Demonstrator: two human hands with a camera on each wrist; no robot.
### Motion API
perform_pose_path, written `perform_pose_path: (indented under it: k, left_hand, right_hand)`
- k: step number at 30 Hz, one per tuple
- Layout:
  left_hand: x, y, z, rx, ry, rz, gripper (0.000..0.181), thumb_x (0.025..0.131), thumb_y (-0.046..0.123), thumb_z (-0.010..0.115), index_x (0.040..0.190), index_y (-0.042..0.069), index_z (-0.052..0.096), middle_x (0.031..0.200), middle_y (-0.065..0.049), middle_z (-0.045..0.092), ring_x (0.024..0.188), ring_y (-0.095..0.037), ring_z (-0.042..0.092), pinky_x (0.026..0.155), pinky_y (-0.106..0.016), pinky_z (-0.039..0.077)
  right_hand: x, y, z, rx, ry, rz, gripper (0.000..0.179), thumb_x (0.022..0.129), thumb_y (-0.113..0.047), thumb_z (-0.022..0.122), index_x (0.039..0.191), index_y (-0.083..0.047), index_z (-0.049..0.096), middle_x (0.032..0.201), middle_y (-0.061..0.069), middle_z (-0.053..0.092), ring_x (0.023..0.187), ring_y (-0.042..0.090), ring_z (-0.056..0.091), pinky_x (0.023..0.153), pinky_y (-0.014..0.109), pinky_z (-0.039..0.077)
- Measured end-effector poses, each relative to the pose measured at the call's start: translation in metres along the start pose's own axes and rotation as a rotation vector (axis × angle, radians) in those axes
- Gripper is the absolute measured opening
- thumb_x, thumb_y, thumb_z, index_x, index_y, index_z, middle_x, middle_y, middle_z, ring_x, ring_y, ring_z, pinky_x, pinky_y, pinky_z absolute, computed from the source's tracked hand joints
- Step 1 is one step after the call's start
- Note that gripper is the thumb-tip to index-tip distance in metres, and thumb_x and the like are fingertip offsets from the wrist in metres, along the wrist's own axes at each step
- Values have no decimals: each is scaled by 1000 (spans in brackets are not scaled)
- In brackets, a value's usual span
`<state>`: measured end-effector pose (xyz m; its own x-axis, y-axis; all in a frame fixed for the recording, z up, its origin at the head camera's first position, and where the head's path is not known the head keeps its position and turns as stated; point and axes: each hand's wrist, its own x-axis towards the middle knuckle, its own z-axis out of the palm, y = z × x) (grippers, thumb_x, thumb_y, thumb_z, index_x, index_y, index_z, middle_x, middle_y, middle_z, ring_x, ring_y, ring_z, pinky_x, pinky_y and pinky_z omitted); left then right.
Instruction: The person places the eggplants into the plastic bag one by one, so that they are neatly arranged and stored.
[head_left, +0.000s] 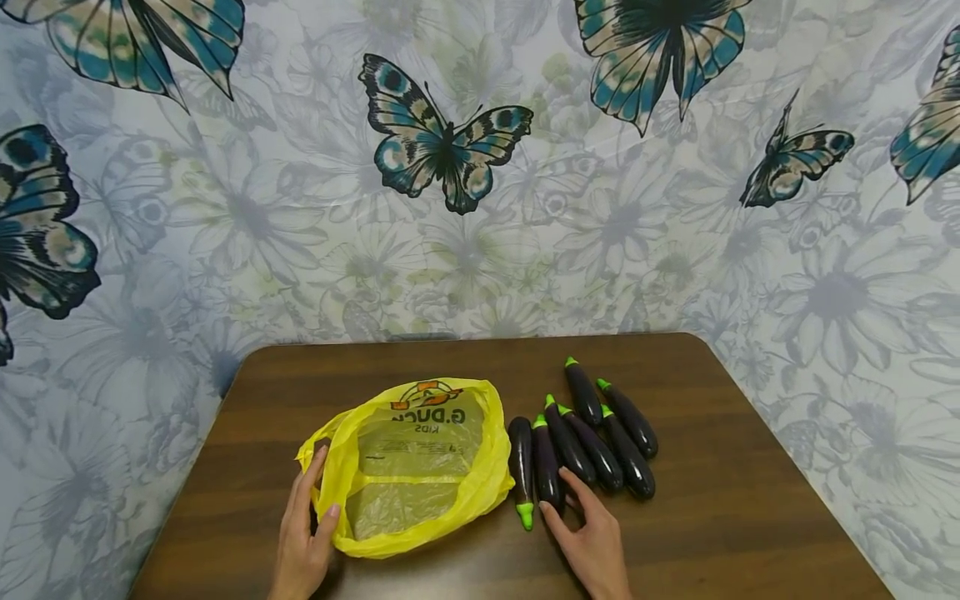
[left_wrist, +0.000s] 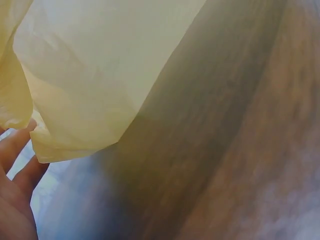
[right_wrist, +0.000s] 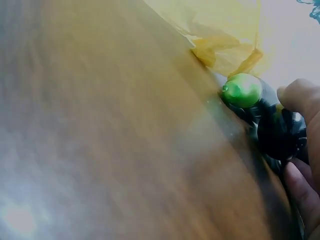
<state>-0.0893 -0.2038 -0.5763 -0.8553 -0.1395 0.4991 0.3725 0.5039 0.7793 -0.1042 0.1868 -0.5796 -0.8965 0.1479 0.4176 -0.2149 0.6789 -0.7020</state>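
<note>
Glossy eggplants (head_left: pixel 627 454) flank the eggplant (head_left: pixel 546 460) your right hand (head_left: pixel 595 535) grips, right of the plastic bag (head_left: pixel 342 475) your straight-fingered left hand (head_left: pixel 302 533) touches.

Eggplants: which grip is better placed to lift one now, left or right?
Right, most likely. The right grip has its thumb and fingers about the end of an eggplant; the left grip is at the bag's left side, with the bag between it and the eggplants.

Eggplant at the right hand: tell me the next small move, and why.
Probably lift the eggplant toward the bag: the right hand grips its near end, while the left hand holds the bag, whose mouth is open.
</note>
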Motion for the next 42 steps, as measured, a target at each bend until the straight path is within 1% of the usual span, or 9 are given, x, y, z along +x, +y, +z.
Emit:
perform_pose_path:
  k: [3,8,16,19,21,25,28,33,42]
  left_hand:
    - [-2,-2,1,-3,-7,-3,72,94,-6,56,161,7,34,162,-19,38,151,-2,26,118,-10,18]
    - [-6,-2,3,7,-9,3,74,92,-8,58,161,8,35,161,-19,39,148,1,28,115,-8,20]
    - [3,2,6,5,-13,86,74,90,-10,59,159,4,37,159,-23,40,150,-4,29,116,-11,22]
    - [4,2,6,1,-18,98,74,90,-10,59,159,3,37,161,-20,38,150,-4,29,117,-11,21]
    - [3,2,6,-3,-13,99,74,90,-10,59,159,3,37,162,-16,38,150,-4,28,117,-11,20]
    - [0,1,5,-1,-5,90,73,90,-10,59,159,2,37,161,-17,38,150,-4,29,117,-10,20]
    - [-3,0,4,6,-9,54,73,91,-8,58,160,5,37,160,-21,39,150,-3,28,117,-10,20]
    - [-4,1,1,24,-15,0,73,93,-6,58,161,9,36,161,-17,38,149,0,27,117,-9,19]
    - [-1,-1,2,25,-8,76,74,91,-10,58,160,3,35,159,-23,38,150,-2,27,117,-10,18]
  right_hand:
    - [-1,2,1,29,-5,-3,60,75,-13,93,130,-10,70,126,4,73,106,24,73,85,11,52]
    - [-4,4,2,46,-12,43,57,76,-13,93,128,-13,71,120,5,76,94,20,76,81,15,56]
    - [0,5,2,73,27,51,51,78,-5,90,125,-10,72,109,6,78,92,17,75,81,12,54]
    - [1,5,2,103,47,48,50,77,-1,89,123,-7,73,109,7,78,93,15,74,81,11,54]
    - [0,5,2,111,53,48,49,77,-1,89,123,-7,73,109,8,78,94,14,73,81,11,54]
    - [-2,4,2,115,53,57,49,78,-1,88,123,-7,73,110,8,78,95,14,73,83,10,53]
    - [-3,3,2,119,53,66,49,78,-1,88,124,-9,74,110,8,78,96,14,73,83,9,52]
    - [-4,4,3,145,61,55,50,78,0,88,124,-11,74,112,7,78,97,12,73,84,11,53]
    - [-4,2,2,198,110,-3,51,77,7,86,124,-11,74,113,8,77,99,15,73,85,10,53]
